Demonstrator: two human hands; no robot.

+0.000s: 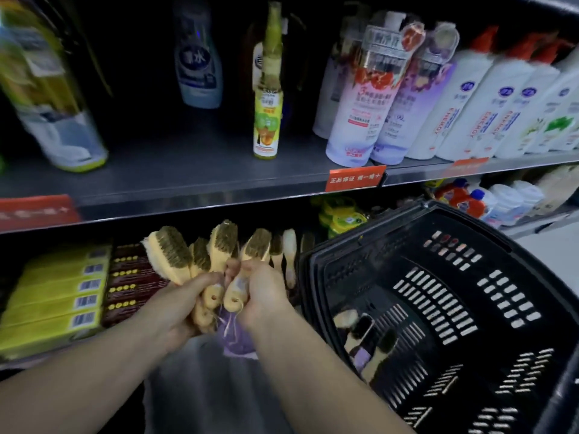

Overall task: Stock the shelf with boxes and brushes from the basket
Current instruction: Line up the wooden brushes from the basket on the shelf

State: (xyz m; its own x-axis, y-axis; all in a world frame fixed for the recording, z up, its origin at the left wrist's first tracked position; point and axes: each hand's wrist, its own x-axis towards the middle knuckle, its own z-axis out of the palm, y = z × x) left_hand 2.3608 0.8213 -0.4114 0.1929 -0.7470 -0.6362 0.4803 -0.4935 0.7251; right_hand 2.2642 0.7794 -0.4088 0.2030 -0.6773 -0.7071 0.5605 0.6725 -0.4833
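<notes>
Clutching four brushes (200, 258), left hand (175, 308) and right hand (266, 292); three others in basket (470, 220).

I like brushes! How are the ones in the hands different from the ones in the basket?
The held brushes have olive-brown bristles; the basket brushes have darker ones. The held brushes fan upward, gripped by the left hand and right hand; the basket brushes lie loose. Both have pale handles.

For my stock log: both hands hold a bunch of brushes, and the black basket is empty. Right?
Not empty: the head view shows a few brushes in the basket. Left hand and right hand do hold the bunch.
</notes>
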